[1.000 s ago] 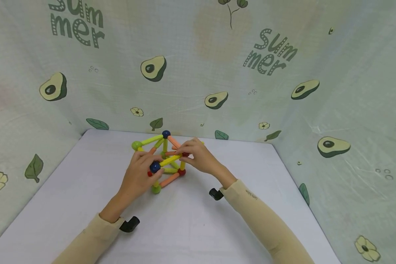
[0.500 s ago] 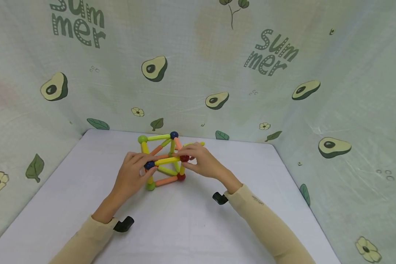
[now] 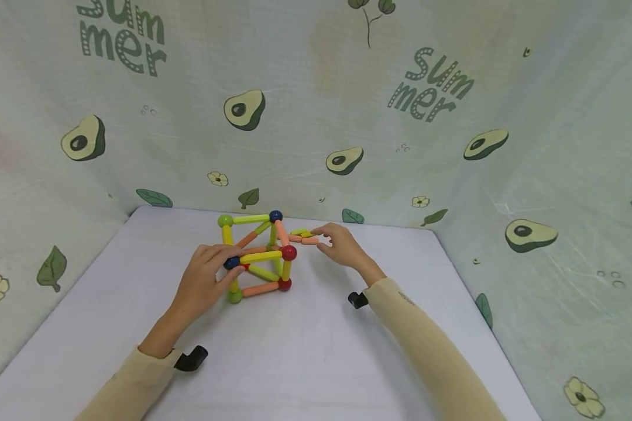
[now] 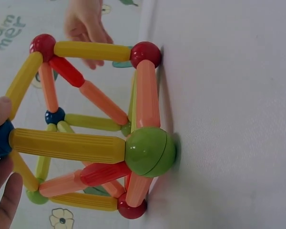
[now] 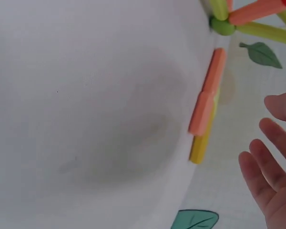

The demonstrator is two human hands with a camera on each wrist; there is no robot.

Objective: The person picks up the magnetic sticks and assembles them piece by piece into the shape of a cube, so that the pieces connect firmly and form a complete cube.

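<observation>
A cube-like frame of yellow, lime and salmon magnetic rods (image 3: pixel 260 256) with ball joints stands on the table. My left hand (image 3: pixel 202 278) pinches the blue ball (image 4: pixel 1 139) at its upper front-left corner, thumb below and fingers on top. A red ball (image 3: pixel 289 252) tops the front-right corner. Beyond the frame, my right hand (image 3: pixel 342 245) hovers at several loose rods, its fingers relaxed and apart. In the right wrist view nothing is between those fingers; a salmon rod (image 5: pixel 200 114) and a yellow rod (image 5: pixel 199 149) lie on the table.
The white-covered table (image 3: pixel 316 351) ends at a patterned cloth backdrop (image 3: pixel 295 117) behind and at both sides. Inside the frame, salmon and red rods (image 4: pixel 105 173) run diagonally. A black wrist camera (image 3: pixel 191 358) sticks out from the left sleeve, another (image 3: pixel 358 300) from the right.
My right hand has let go of the frame's red ball and moved right to the loose rods. My left hand stays on the blue ball; the frame has shifted and turned slightly.
</observation>
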